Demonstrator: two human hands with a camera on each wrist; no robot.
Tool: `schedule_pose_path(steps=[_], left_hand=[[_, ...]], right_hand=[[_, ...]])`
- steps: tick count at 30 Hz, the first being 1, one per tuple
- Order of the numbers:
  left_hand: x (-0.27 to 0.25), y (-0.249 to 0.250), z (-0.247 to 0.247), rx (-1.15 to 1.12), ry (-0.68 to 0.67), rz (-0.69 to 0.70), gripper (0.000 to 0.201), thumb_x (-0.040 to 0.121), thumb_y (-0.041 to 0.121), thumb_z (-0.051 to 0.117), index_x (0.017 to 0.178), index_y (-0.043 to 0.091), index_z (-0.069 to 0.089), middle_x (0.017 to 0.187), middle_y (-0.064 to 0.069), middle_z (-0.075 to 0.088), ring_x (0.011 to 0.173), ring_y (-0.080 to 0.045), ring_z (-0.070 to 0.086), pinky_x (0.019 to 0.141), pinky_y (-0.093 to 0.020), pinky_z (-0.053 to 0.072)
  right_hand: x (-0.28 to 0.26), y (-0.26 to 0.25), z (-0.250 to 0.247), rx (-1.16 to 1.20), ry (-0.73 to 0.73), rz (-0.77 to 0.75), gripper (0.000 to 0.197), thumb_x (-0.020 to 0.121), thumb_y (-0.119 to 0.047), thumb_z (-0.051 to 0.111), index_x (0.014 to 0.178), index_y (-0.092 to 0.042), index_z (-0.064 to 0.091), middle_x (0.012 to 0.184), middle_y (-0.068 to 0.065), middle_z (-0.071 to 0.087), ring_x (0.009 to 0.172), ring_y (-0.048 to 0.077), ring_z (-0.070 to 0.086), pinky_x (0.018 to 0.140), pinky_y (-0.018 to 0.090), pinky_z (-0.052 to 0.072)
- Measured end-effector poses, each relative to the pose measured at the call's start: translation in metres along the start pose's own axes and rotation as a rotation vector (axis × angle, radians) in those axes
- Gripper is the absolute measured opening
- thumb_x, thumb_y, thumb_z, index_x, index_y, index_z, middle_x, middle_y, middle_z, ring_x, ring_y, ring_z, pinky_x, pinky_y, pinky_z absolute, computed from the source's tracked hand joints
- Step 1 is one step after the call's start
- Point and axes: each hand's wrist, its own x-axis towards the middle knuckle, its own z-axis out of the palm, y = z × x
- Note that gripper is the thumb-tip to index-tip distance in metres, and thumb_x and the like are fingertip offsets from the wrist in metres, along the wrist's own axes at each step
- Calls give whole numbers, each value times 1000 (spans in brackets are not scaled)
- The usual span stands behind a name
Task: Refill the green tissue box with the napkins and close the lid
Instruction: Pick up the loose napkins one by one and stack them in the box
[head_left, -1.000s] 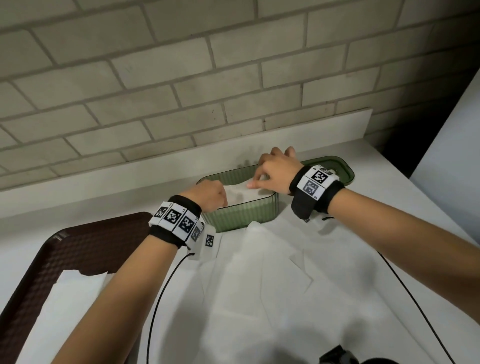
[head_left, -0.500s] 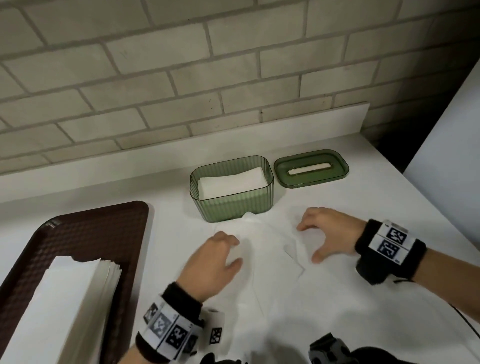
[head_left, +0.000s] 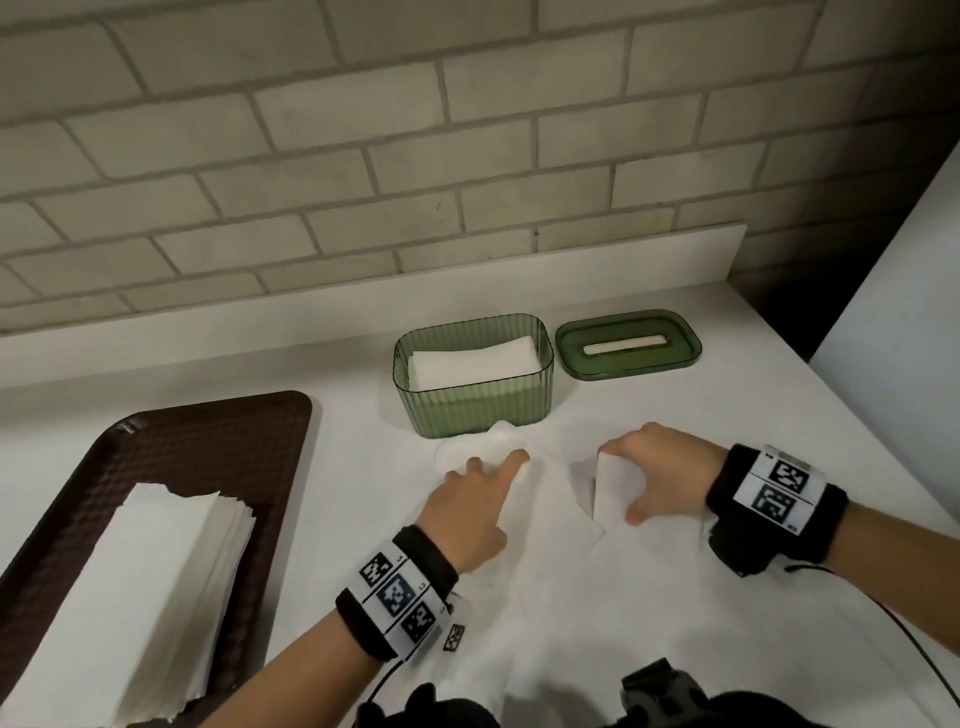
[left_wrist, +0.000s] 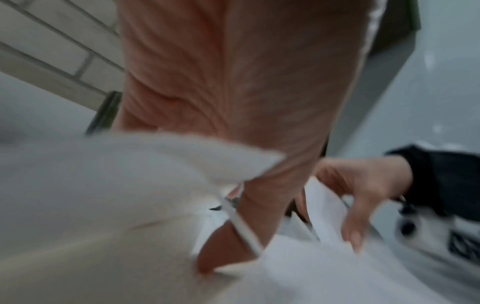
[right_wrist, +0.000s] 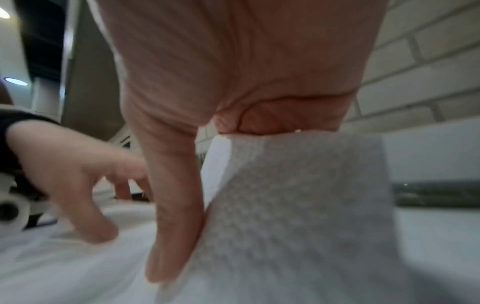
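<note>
Green ribbed plastic tissue box (head_left: 470, 387) part-filled, hands gone from it; slotted green lid (head_left: 628, 345) off beside it. I see right hand (head_left: 660, 470) pinching raised loose white napkin (head_left: 610, 488) before box; left hand (head_left: 470, 512) fingers stretched on another, grip unclear. Next load likely.

Cafeteria-style counter (head_left: 353, 415): brick wall (head_left: 415, 156), brown serving tray (head_left: 218, 452).

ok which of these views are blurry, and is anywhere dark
Head view: sharp and evenly lit, dark only past the lid at far right. Left wrist view: motion-smeared throughout, left hand included. Right wrist view: napkin weave fairly crisp, right hand close and soft-edged.
</note>
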Motion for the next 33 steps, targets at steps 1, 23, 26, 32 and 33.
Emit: schedule_pose_path(steps=[1,23,26,32,33], left_hand=[[1,3,0,29,-9,6,76,82,2,50,144,33,17,115,-14,45,87,-31,52,64,-32,43],[4,-52,-18,-252,142,-7,27,81,1,55,103,14,64,116,-2,57,109,-20,55,87,-19,40],[-18,-75,-32,-477,321,29,35,78,-1,64,95,28,68,109,12,67,101,-10,61,82,-19,42],[-52,-78,-59,-1160,496,216,39,80,-11,69,109,15,69,118,3,67,85,-19,64,72,-29,52],[-52,-77,-59,-1170,515,230,37,81,-3,71,111,18,70,120,2,68,86,-25,62,74,-39,51]], right_hand=[[-1,-3,-9,-12,24,-10,67,71,-36,78,132,-23,52,125,-3,58,120,18,51,86,23,39],[-19,-36,-109,108,301,-238,13,79,-32,77,81,-20,72,73,-3,69,65,9,59,64,29,46],[-24,-44,-117,270,270,-294,15,75,-31,81,76,-22,69,73,-5,72,63,3,63,61,21,48],[-23,-79,-126,716,197,-542,14,74,-12,81,85,-7,73,93,8,74,80,18,71,74,29,56],[-18,-85,-125,711,214,-579,13,73,-13,81,84,-11,74,103,8,71,90,20,69,82,30,54]])
